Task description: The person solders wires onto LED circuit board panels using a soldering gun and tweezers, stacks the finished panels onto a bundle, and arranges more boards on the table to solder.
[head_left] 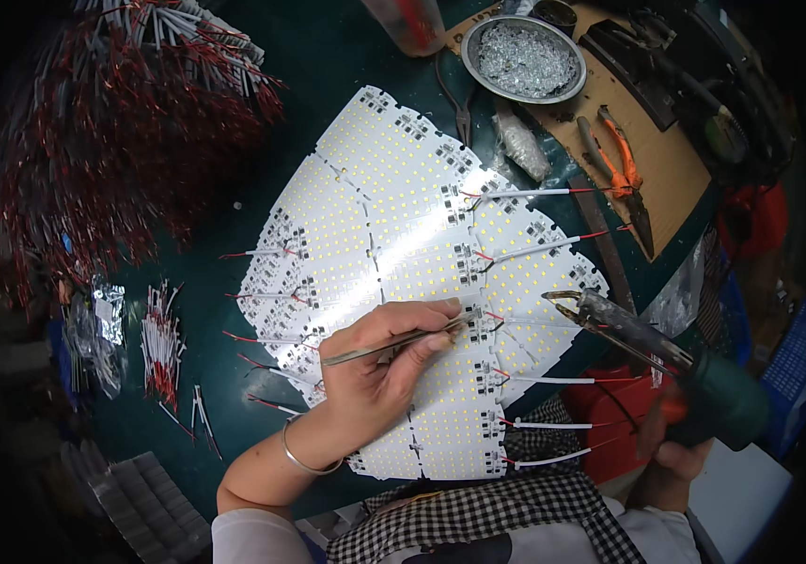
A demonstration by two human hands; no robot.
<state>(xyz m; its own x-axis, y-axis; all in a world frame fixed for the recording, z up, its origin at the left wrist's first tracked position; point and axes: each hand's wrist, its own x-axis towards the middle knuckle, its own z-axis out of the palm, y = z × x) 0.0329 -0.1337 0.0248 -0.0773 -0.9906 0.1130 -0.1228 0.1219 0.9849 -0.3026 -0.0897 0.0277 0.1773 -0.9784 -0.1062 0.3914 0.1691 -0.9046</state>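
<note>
My left hand (379, 371) pinches a pair of metal tweezers (358, 354), their tips reaching the solder pads near the middle of a white LED circuit board panel (346, 254). Rows of small yellow LEDs cover the panel, and short white wires (544, 380) with red ends stick out along its left and right sides. My right hand (677, 462), lower right, grips a dark green soldering gun (727, 399). The gun's bent tip (563, 298) is over the panel's right edge, apart from the tweezers. Whether the tweezers hold a wire is hard to make out.
A large bundle of grey and red wires (121, 150) fills the upper left, above a small pile of cut wires (161, 343). At the upper right are a metal bowl (467, 58) of clear bits, orange-handled cutters (621, 169) and a cardboard sheet (680, 193).
</note>
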